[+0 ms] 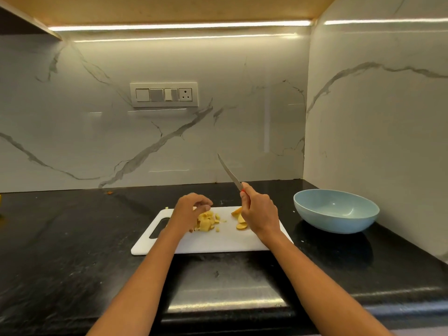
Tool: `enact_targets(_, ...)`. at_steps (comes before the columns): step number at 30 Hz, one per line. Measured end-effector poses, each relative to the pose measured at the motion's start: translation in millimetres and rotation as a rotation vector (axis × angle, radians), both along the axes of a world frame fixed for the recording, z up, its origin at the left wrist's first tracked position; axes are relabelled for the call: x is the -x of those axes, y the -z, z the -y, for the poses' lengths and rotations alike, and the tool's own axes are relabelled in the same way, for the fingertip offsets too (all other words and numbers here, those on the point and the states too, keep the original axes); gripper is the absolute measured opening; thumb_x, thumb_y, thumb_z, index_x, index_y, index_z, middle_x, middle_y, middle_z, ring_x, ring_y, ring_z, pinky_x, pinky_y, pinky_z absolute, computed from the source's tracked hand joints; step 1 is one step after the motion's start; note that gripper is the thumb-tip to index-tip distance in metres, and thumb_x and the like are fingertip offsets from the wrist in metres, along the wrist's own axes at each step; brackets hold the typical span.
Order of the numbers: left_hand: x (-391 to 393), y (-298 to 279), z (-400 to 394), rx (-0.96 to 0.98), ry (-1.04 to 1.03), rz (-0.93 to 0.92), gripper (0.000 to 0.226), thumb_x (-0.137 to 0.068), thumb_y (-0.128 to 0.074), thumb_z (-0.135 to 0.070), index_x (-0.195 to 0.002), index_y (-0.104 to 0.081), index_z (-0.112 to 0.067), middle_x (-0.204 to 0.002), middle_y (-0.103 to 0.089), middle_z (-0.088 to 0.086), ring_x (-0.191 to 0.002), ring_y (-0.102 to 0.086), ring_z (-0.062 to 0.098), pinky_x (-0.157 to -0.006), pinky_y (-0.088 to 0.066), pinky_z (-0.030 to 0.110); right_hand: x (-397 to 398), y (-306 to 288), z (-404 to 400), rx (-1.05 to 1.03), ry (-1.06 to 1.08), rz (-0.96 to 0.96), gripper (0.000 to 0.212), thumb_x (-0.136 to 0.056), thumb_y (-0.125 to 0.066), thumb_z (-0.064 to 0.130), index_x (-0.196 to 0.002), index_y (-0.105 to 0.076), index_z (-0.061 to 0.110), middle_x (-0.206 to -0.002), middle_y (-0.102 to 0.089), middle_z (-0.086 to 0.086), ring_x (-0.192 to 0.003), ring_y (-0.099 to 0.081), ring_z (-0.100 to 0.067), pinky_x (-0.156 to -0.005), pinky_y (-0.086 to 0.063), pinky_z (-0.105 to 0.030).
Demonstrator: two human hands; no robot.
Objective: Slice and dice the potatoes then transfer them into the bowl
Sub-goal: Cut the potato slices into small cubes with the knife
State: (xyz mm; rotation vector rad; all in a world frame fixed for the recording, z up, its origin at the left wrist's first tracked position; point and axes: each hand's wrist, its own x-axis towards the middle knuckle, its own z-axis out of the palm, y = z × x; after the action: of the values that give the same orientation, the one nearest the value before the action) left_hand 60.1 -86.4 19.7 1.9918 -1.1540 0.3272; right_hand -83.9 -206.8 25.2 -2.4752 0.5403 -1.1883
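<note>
Potato slices [240, 219] lie on the white cutting board [218, 241] just left of the right hand [260, 212], whose grip holds the knife [229, 172] tip-up and far-left, while the left hand [191, 209] hovers loosely curled over the diced pile [207, 221]; the blue bowl [335, 210] waits right.

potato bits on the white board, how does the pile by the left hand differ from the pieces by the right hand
The pale yellow diced potato pile is small cubes heaped together; the flat potato slices are larger, uncut wedges with skin edges. The pile lies beside the left hand; the slices lie against the right hand. Both rest on the white plastic cutting board.
</note>
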Motion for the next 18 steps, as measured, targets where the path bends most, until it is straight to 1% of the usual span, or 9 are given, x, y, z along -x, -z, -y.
enact_targets(2, 1, -4, -6, 0.062, 0.000, -0.036, 0.017, -0.088, -0.059, -0.006, -0.100, -0.070, -0.010, -0.101, -0.066, 0.006, -0.091, -0.057, 0.011, -0.079, -0.041, 0.016, 0, -2, 2, -0.002, 0.003, 0.010, 0.039, -0.101, -0.037, 0.024, -0.138, -0.044, 0.013, -0.084, -0.068, -0.006, -0.062, -0.055, -0.009, -0.053, -0.040, -0.013)
enact_targets(4, 2, -5, -12, 0.092, -0.061, -0.045, 0.021, -0.089, -0.055, -0.001, -0.102, -0.069, -0.009, -0.103, -0.067, 0.006, -0.092, -0.057, 0.010, -0.081, -0.041, 0.017, 2, -1, 2, -0.019, 0.012, 0.015, 0.039, -0.101, -0.037, 0.024, -0.138, -0.045, 0.013, -0.084, -0.068, -0.006, -0.063, -0.056, -0.011, -0.054, -0.042, -0.016)
enact_targets(6, -1, -1, -19, 0.101, -0.201, -0.050, 0.030, -0.087, -0.051, 0.009, -0.105, -0.068, -0.007, -0.107, -0.067, 0.009, -0.098, -0.060, 0.015, -0.083, -0.042, 0.019, 4, 0, 2, -0.025, 0.030, 0.017, 0.038, -0.101, -0.036, 0.024, -0.137, -0.046, 0.013, -0.083, -0.068, -0.007, -0.065, -0.060, -0.015, -0.057, -0.046, -0.022)
enact_targets(8, -6, 7, -28, 0.081, -0.367, -0.071, 0.038, -0.084, -0.047, 0.015, -0.110, -0.066, -0.005, -0.112, -0.065, 0.012, -0.106, -0.059, 0.023, -0.089, -0.044, 0.026, 7, 0, 3, -0.030, 0.050, 0.018, 0.038, -0.101, -0.036, 0.025, -0.136, -0.046, 0.014, -0.083, -0.067, -0.007, -0.067, -0.060, -0.017, -0.058, -0.045, -0.026)
enact_targets(10, -12, 12, -37, 0.021, -0.496, -0.143, 0.036, -0.085, -0.049, 0.012, -0.115, -0.063, -0.003, -0.117, -0.062, 0.015, -0.111, -0.056, 0.029, -0.094, -0.044, 0.033, 8, 0, 3, -0.034, 0.060, 0.020, 0.038, -0.101, -0.035, 0.025, -0.136, -0.047, 0.014, -0.083, -0.067, -0.007, -0.067, -0.058, -0.016, -0.058, -0.041, -0.023)
enact_targets(12, -15, 14, -41, -0.062, -0.578, -0.250, 0.032, -0.088, -0.053, 0.004, -0.117, -0.062, -0.004, -0.120, -0.060, 0.017, -0.112, -0.055, 0.031, -0.093, -0.044, 0.035, 9, -1, 3, -0.033, 0.060, 0.027, 0.038, -0.101, -0.035, 0.025, -0.136, -0.047, 0.014, -0.083, -0.067, -0.006, -0.064, -0.056, -0.013, -0.056, -0.040, -0.021)
enact_targets(15, -14, 10, -42, -0.100, -0.601, -0.338, 0.025, -0.088, -0.058, -0.003, -0.111, -0.066, -0.003, -0.119, -0.060, 0.017, -0.111, -0.055, 0.031, -0.091, -0.045, 0.033, 10, -1, 2, -0.038, 0.046, 0.041, 0.038, -0.101, -0.036, 0.025, -0.136, -0.047, 0.013, -0.083, -0.068, -0.006, -0.062, -0.054, -0.011, -0.051, -0.038, -0.017)
enact_targets(18, -13, 7, -45, -0.146, -0.567, -0.353, 0.021, -0.085, -0.064, -0.005, -0.106, -0.069, -0.005, -0.118, -0.062, 0.015, -0.111, -0.054, 0.030, -0.095, -0.044, 0.034, 9, -1, 1, -0.044, 0.043, 0.043, 0.038, -0.101, -0.037, 0.025, -0.136, -0.047, 0.013, -0.083, -0.068, -0.006, -0.065, -0.059, -0.014, -0.056, -0.044, -0.021)
